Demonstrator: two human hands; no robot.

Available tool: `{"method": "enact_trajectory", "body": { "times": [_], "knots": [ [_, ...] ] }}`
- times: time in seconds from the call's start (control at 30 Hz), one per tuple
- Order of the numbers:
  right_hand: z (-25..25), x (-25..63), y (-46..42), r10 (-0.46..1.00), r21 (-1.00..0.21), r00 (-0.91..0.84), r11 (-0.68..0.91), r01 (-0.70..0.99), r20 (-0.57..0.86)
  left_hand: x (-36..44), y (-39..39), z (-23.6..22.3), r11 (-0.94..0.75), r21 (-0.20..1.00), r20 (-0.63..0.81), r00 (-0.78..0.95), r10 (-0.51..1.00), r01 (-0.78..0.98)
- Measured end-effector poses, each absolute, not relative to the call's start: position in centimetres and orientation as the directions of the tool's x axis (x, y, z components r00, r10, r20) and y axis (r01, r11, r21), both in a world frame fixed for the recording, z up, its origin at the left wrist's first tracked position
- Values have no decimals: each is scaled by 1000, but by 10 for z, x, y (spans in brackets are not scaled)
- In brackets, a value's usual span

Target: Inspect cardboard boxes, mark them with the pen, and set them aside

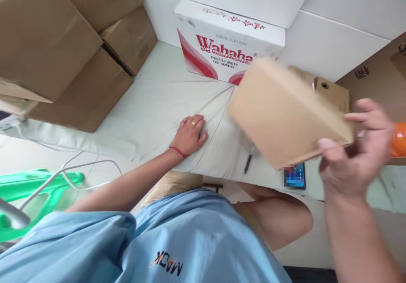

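My right hand (352, 156) grips a brown cardboard box (285, 114) by its right end, thumb on the near side and fingers behind. The box is tilted, held above the cloth-covered table, and smeared by motion. Resting palm down on the pale cloth (152, 101) is my left hand (190, 134), with nothing in it and its fingers a little apart. Below the held box lie a black pen (248, 163) and a phone (296, 176) with its screen lit, near the table's front edge.
A white Wahaha water carton (228, 48) stands at the back against white boxes. Large brown cartons (82, 88) are stacked at left. A small brown box (334, 92) and an orange object (398, 141) are at right. A green plastic stool (41, 194) stands lower left, near a white cable.
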State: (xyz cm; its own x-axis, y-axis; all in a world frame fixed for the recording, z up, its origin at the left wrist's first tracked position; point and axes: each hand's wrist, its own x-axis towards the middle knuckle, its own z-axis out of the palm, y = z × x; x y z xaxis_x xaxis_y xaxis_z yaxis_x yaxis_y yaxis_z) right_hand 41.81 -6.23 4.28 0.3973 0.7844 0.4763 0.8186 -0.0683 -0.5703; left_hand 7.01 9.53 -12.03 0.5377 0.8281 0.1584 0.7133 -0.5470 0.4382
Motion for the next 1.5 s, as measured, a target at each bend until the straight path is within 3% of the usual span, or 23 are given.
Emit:
{"method": "enact_trajectory", "body": {
  "times": [0.07,0.17,0.4,0.6,0.7,0.77,0.87,0.97,1.1,1.27,1.5],
  "knots": [
    [15,379,-62,804,-787,420,94,610,421,69,98,-123,-551,449,162,542,825,704],
    [-21,345,-58,841,-916,460,99,388,286,66,103,-127,-539,490,167,533,830,685],
    [-33,338,-63,867,-958,443,121,260,230,51,99,-123,-455,687,160,492,856,567],
    [-62,313,-96,817,-993,577,-74,87,-11,21,68,-103,-384,847,121,571,812,367],
    [-77,306,-112,692,-995,716,-93,-38,-92,10,57,-81,-297,933,110,622,775,205],
    [-79,310,-116,563,-991,817,-19,-134,-121,6,52,-65,-258,965,162,690,706,37],
    [-71,318,-114,410,-969,899,114,-218,-154,6,47,-48,-304,930,352,738,575,-207],
    [-64,316,-108,350,-957,917,139,-253,-191,6,45,-45,-312,909,411,715,565,-276],
    [-59,299,-101,438,-972,878,39,-230,-191,-1,45,-54,-193,971,239,672,701,-144],
    [-39,278,-97,701,-996,710,-89,-4,-66,-12,45,-59,-33,999,49,586,809,-37],
    [-5,263,-101,897,-910,377,63,410,231,-31,43,-71,309,936,-162,576,801,-166]
  ]
}}
